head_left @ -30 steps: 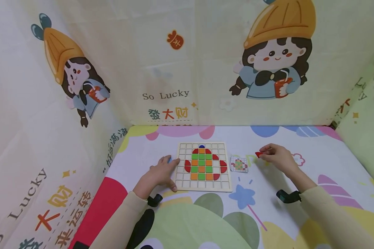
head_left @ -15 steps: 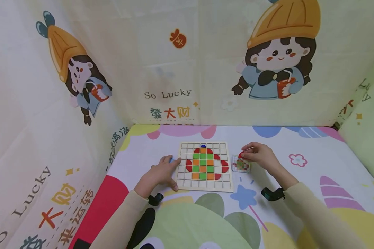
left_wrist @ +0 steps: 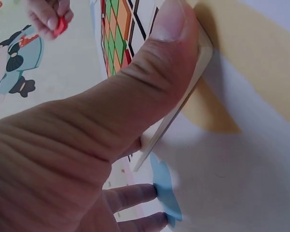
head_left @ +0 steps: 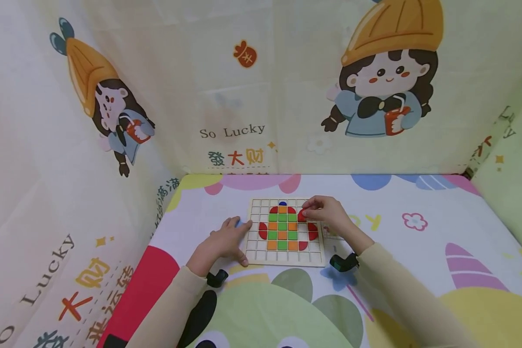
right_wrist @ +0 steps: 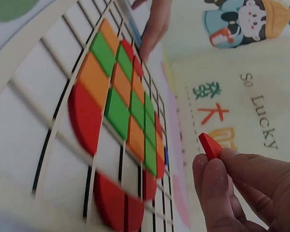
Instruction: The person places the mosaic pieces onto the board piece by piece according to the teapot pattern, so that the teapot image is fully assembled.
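Observation:
A wooden grid board lies on the table with a pattern of green, orange and red tiles and a blue tile at its top. My left hand rests at its left side, thumb on the near left corner and other fingers spread along the edge and the table. Over the board's upper right part, my right hand pinches a red tile with a curved edge between thumb and fingertips. The right wrist view shows that tile held above the grid. Red tiles sit in cells at the board's right side.
A small pattern card lies just right of the board, partly covered by my right forearm. The printed tablecloth stretches around, and a patterned cloth wall rises behind the table.
My right hand has moved left with the red tile, from right of the pattern card, across the card, to above the board. The left hand stays at the board's edge.

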`<act>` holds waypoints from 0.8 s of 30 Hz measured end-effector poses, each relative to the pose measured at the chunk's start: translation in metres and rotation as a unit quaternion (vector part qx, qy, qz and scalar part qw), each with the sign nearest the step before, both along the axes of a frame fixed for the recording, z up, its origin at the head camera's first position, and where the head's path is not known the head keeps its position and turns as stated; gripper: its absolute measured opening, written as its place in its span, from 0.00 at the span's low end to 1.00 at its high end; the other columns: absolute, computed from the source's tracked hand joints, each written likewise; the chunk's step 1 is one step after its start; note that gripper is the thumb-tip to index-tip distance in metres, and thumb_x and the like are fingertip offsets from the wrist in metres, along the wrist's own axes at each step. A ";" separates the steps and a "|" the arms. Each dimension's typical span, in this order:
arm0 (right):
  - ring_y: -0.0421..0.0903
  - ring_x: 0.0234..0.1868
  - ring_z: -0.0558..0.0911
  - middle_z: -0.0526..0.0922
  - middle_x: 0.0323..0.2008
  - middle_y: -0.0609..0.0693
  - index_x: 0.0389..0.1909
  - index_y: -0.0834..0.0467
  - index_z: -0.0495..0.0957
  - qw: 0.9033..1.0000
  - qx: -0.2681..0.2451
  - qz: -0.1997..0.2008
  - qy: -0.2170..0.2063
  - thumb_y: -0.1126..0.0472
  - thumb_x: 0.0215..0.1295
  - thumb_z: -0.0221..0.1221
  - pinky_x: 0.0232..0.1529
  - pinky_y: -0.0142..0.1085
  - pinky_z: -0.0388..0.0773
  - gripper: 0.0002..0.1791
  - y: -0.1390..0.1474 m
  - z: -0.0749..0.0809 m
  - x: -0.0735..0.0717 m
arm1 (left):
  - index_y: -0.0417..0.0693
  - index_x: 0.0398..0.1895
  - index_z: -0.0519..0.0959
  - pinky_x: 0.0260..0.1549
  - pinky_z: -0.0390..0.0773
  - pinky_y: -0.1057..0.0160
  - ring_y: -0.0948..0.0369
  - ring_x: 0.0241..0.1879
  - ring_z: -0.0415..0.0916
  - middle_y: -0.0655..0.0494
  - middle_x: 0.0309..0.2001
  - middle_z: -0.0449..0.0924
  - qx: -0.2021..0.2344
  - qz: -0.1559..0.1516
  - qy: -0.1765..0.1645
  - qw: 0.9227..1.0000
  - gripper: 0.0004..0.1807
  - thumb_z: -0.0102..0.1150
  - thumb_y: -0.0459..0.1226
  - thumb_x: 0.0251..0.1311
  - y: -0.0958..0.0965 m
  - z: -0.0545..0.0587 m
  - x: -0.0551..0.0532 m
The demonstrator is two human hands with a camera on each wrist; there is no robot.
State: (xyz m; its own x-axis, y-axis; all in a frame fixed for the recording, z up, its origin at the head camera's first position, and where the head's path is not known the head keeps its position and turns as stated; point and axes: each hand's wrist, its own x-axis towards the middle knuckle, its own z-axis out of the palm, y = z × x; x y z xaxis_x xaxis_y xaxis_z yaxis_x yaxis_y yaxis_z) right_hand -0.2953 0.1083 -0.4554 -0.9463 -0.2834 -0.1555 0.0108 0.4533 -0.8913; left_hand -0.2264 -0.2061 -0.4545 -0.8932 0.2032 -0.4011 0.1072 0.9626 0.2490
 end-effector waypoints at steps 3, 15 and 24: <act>0.48 0.41 0.82 0.85 0.39 0.54 0.48 0.61 0.84 1.000 -0.013 0.009 -0.006 0.61 0.68 0.67 0.44 0.35 0.85 0.11 -0.017 -0.003 -0.001 | 0.61 0.82 0.57 0.61 0.60 0.18 0.37 0.80 0.45 0.40 0.82 0.49 -0.004 -0.001 0.002 1.000 0.67 0.87 0.53 0.35 0.001 -0.002 0.000; 0.44 0.33 0.83 0.88 0.33 0.49 0.38 0.55 0.86 0.998 0.002 0.048 0.037 0.58 0.64 0.71 0.32 0.33 0.77 0.06 -0.077 -0.019 0.000 | 0.61 0.83 0.57 0.61 0.58 0.17 0.38 0.80 0.44 0.40 0.81 0.49 0.001 0.007 -0.007 1.000 0.67 0.86 0.54 0.35 0.003 -0.001 -0.003; 0.44 0.35 0.80 0.88 0.33 0.45 0.35 0.51 0.88 0.994 0.058 0.054 0.069 0.57 0.64 0.71 0.34 0.32 0.74 0.03 -0.111 -0.020 -0.004 | 0.60 0.82 0.58 0.60 0.59 0.17 0.38 0.80 0.46 0.39 0.81 0.50 -0.001 -0.003 -0.002 1.000 0.67 0.86 0.55 0.34 0.002 -0.001 -0.003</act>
State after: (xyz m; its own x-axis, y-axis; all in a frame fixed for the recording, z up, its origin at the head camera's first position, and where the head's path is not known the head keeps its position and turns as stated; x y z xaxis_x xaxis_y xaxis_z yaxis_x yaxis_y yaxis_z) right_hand -0.2997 -0.0028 -0.4751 -0.9260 -0.3720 -0.0641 -0.1621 0.5451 -0.8226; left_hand -0.2298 -0.2043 -0.4560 -0.8904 0.2080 -0.4050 0.1125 0.9625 0.2469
